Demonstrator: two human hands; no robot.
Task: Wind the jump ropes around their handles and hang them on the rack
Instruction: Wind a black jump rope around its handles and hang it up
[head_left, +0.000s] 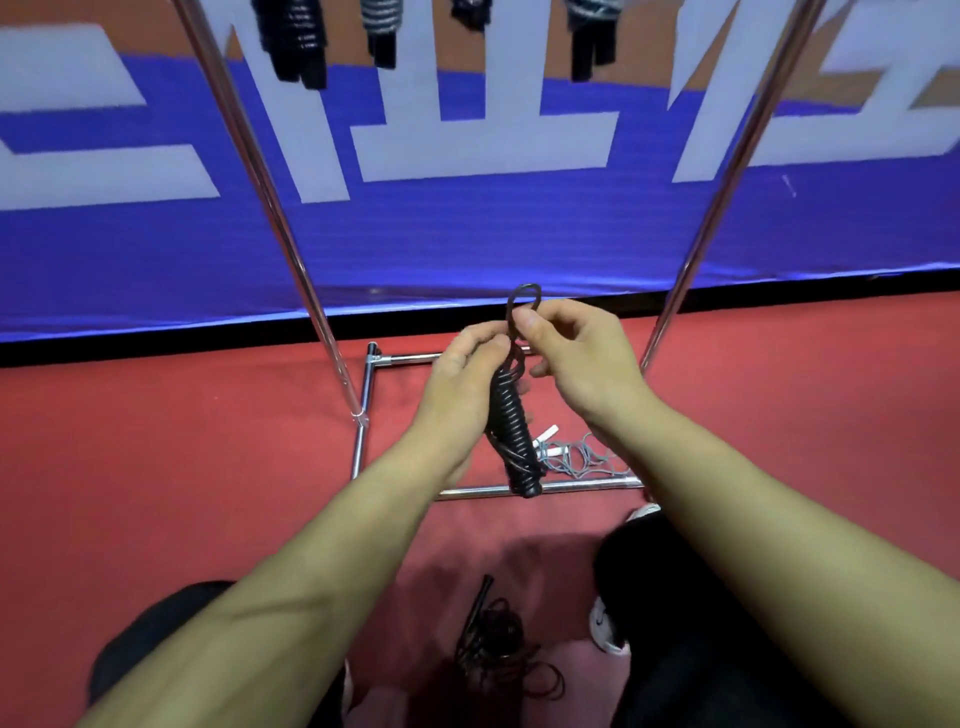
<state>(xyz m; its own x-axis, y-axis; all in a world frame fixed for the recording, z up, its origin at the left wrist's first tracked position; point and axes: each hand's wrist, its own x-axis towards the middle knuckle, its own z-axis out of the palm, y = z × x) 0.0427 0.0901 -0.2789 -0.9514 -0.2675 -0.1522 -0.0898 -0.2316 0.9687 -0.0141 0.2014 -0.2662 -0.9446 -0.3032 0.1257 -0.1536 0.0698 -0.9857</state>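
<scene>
The rack (358, 410) is taken as the landmark: a chromed frame whose uprights rise past the top of the view and whose base bars lie on the red floor (156, 467). From its upper part, four wound bundles (296, 41) are seen hanging already, so that share of the work can be judged done. In front of the rack, above its near base bar, a black jump rope (511, 421) is held upright, its cord coiled tightly round the handles; only a small loop (523, 304) is left free at the top. The bundle is gripped by the left hand (462, 384), while the loop is pinched by the right hand (576, 348); hanging is not yet done. Inside the rack's base, a grey rope (582, 457) lies unwound. Nearer than the rack, between the knees, another black rope (493, 644) lies loose.
</scene>
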